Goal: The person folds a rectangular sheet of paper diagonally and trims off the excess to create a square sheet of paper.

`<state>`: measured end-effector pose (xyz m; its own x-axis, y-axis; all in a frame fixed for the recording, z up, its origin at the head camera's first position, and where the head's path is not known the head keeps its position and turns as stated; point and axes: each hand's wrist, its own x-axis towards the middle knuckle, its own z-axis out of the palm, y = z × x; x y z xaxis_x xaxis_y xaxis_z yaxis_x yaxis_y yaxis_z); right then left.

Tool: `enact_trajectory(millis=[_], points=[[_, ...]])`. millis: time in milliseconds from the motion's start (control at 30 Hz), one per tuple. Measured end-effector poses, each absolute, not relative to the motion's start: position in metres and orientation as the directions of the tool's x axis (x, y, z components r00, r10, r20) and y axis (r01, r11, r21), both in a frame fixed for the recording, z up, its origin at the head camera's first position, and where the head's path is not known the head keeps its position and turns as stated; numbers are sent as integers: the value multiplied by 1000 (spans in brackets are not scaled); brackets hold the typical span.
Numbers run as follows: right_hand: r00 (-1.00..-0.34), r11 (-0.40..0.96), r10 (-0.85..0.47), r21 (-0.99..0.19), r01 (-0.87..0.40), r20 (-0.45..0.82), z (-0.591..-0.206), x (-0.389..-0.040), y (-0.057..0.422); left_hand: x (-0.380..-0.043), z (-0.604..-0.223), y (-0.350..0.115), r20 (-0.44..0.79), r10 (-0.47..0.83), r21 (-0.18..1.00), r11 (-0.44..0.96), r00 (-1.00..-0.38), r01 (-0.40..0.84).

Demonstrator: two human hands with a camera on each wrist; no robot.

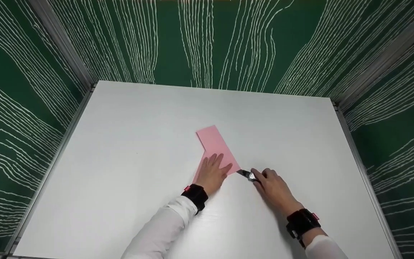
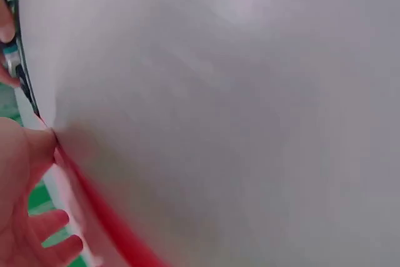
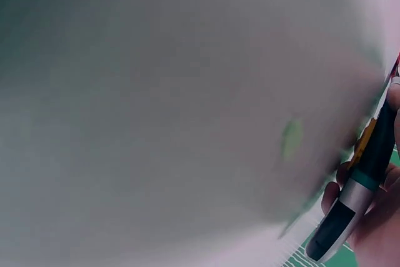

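Apparently steadying the paper [image 1: 214, 141], the left hand [image 1: 212, 175] lies on it, fingers apart; right of the paper, the right hand [image 1: 274, 187] grips a knife [image 1: 248, 175], seemingly guiding its tip.

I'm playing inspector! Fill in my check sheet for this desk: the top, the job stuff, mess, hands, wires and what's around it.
Surface: white tabletop, with a shiny glare near the person.
Job's things: pink paper lies flat-ish near the middle; the cutting knife points its tip at one paper corner.
Clutter: nothing seen.
Hands: left hand rests on the paper, fingers spread; right hand holds the knife.
Cables: nothing seen.
Surroundings: green walls with wavy pale lines, and grey metal posts at the corners.
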<state>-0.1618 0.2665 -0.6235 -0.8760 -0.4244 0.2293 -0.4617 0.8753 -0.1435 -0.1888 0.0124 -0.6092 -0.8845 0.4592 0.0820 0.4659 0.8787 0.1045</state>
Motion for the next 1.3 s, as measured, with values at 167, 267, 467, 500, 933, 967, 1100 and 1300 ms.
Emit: enact_trajectory(millis=[167, 267, 467, 500, 933, 967, 1100, 1300], points=[[-885, 882, -420, -138, -450, 203, -625, -164, 267, -191, -610, 7, 23, 453, 242, 863, -891, 444], [-889, 884, -415, -144, -444, 193, -625, -164, 267, -191, -611, 5, 8, 455, 288, 852, -890, 438], [-892, 891, -404, -135, -434, 205, -626, -166, 266, -192, -613, 4, 16, 459, 334, 835, -888, 437], [-892, 891, -403, -133, -433, 205, -627, -167, 265, -192, -613, 3, 17, 461, 337, 833, -887, 439], [-877, 869, -438, -158, -470, 198, -624, -170, 268, -195, -607, -5, -45, 520, 360, 805, -853, 472], [-877, 867, -441, -160, -472, 191, -623, -170, 269, -195, -607, -6, -46, 524, 356, 804, -850, 476], [-871, 858, -460, -165, -486, 174, -621, -172, 271, -197, -605, -10, -54, 550, 336, 796, -833, 504], [-864, 846, -471, -186, -500, 181, -619, -173, 275, -201, -604, -15, -47, 610, 306, 763, -791, 570]])
